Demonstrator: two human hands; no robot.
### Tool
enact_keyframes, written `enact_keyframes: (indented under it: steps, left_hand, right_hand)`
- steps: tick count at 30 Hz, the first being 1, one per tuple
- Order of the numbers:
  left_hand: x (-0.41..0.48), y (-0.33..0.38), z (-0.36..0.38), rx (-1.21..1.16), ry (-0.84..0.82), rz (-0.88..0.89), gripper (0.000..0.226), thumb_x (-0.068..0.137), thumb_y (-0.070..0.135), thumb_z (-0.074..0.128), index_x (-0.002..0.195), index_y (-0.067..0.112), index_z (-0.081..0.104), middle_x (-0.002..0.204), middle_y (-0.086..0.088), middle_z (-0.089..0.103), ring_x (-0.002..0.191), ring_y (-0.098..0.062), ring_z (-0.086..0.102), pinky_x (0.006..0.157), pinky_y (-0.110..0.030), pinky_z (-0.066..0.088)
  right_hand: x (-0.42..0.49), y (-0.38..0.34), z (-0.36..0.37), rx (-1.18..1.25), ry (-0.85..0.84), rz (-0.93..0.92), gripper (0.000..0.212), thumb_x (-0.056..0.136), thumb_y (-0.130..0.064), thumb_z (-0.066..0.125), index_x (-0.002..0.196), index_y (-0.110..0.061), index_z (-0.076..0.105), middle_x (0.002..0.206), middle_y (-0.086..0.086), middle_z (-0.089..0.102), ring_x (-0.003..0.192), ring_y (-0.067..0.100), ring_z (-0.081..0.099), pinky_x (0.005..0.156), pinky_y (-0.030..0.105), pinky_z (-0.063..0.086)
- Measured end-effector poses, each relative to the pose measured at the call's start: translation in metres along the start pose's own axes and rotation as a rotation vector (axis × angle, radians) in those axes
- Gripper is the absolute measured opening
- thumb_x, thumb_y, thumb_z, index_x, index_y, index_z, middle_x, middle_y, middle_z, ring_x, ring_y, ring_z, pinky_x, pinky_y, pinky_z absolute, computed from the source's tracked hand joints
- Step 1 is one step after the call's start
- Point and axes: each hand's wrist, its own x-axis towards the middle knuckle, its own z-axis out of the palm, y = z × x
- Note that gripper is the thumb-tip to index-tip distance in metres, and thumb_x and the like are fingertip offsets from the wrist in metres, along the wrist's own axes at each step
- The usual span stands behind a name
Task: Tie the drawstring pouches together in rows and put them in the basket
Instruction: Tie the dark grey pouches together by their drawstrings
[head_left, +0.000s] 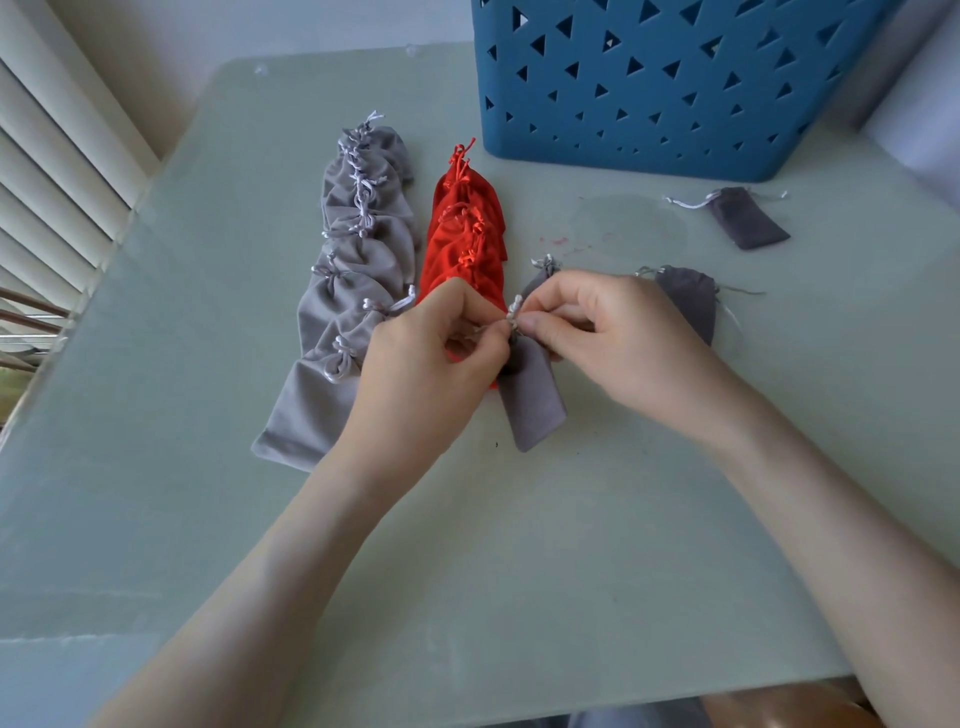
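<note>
Fingertips of your left hand (431, 353) and right hand (613, 338) pinch one cord (515, 307) (pale, knotted) on the dark grey pouch (535, 405).

Open room spans the lower table (519, 561); the basket (675, 88) blocks the upper right, the grey pouch row (358, 244) and red pouch row (462, 234) left of centre

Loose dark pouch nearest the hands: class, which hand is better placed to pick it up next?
Probably the right hand: that pouch lies just beyond it, while the left hand sits across, by the red row.
</note>
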Motion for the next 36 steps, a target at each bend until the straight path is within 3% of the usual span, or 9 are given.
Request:
enact_keyframes:
  steps: [6,11,14,18,20,23,28,32,36]
  left_hand:
    - [-0.001,0.004,0.000,-0.044,0.010,-0.035,0.014,0.085,0.007,0.062,0.077,0.017,0.060,0.070,0.012,0.064,0.065,-0.001,0.058,0.069,-0.032,0.056]
    - [0.000,0.005,0.001,-0.060,-0.015,-0.076,0.015,0.085,0.010,0.063,0.074,0.020,0.060,0.068,0.013,0.065,0.064,-0.002,0.060,0.071,-0.034,0.056]
    - [-0.001,0.005,0.002,-0.050,-0.003,-0.067,0.015,0.084,0.010,0.063,0.074,0.021,0.059,0.067,0.016,0.063,0.061,0.000,0.057,0.069,-0.031,0.055]
    - [-0.002,0.006,0.002,0.002,0.068,0.006,0.012,0.085,0.008,0.063,0.076,0.016,0.059,0.065,0.017,0.060,0.063,0.006,0.053,0.061,-0.008,0.039]
    - [-0.003,0.007,0.001,0.018,0.100,0.059,0.014,0.085,0.008,0.063,0.076,0.018,0.058,0.066,0.020,0.059,0.065,0.008,0.053,0.061,-0.005,0.035]
    - [-0.005,0.007,0.000,0.045,0.113,0.163,0.013,0.086,0.010,0.064,0.078,0.017,0.057,0.068,0.019,0.058,0.066,0.009,0.051,0.062,-0.004,0.033]
    - [-0.007,0.002,0.001,0.081,0.160,0.277,0.006,0.085,0.017,0.061,0.080,0.016,0.058,0.075,0.010,0.060,0.073,0.000,0.051,0.067,-0.006,0.034]
    - [-0.006,0.000,0.002,-0.067,0.117,0.172,0.011,0.088,0.027,0.062,0.079,0.031,0.056,0.074,0.015,0.062,0.071,-0.003,0.055,0.067,-0.015,0.041]
    - [-0.006,0.000,0.004,-0.231,0.085,0.095,0.008,0.083,0.042,0.057,0.079,0.035,0.057,0.077,0.007,0.066,0.075,-0.029,0.061,0.071,-0.042,0.050]
  right_hand:
    - [-0.003,-0.002,0.001,-0.086,0.051,-0.084,0.007,0.091,-0.018,0.062,0.083,-0.018,0.063,0.069,-0.004,0.069,0.056,-0.001,0.051,0.059,0.020,0.040]
    - [-0.004,-0.002,0.002,-0.178,0.107,-0.209,0.003,0.086,-0.010,0.062,0.083,-0.011,0.063,0.062,-0.007,0.056,0.051,-0.006,0.048,0.053,0.006,0.031]
    - [-0.003,0.000,0.004,-0.187,0.147,-0.268,0.004,0.083,-0.014,0.059,0.082,-0.012,0.062,0.063,-0.005,0.059,0.060,0.006,0.051,0.056,0.011,0.035]
    - [-0.003,0.000,0.003,-0.087,0.102,-0.270,0.004,0.087,-0.016,0.059,0.086,-0.014,0.062,0.069,-0.007,0.063,0.061,0.003,0.054,0.059,0.011,0.037]
    - [-0.001,0.000,0.003,0.041,0.057,-0.239,0.006,0.091,-0.018,0.054,0.090,-0.022,0.058,0.074,-0.004,0.066,0.069,0.010,0.060,0.074,0.027,0.049]
    - [0.000,0.000,0.003,0.200,0.008,-0.207,0.010,0.092,-0.020,0.049,0.096,-0.028,0.050,0.075,0.003,0.065,0.077,0.027,0.060,0.084,0.053,0.049]
    - [0.000,-0.003,-0.006,0.287,-0.062,-0.223,0.015,0.091,-0.014,0.053,0.091,-0.027,0.060,0.083,-0.001,0.071,0.081,0.013,0.065,0.088,0.047,0.052]
    - [-0.001,-0.001,-0.008,0.254,-0.046,-0.293,0.017,0.091,-0.012,0.056,0.091,-0.029,0.060,0.084,-0.016,0.071,0.085,0.002,0.066,0.087,0.043,0.054]
    - [0.000,0.002,-0.007,0.187,-0.017,-0.340,0.007,0.089,-0.025,0.058,0.091,-0.032,0.058,0.086,-0.021,0.069,0.088,0.000,0.066,0.087,0.044,0.054]
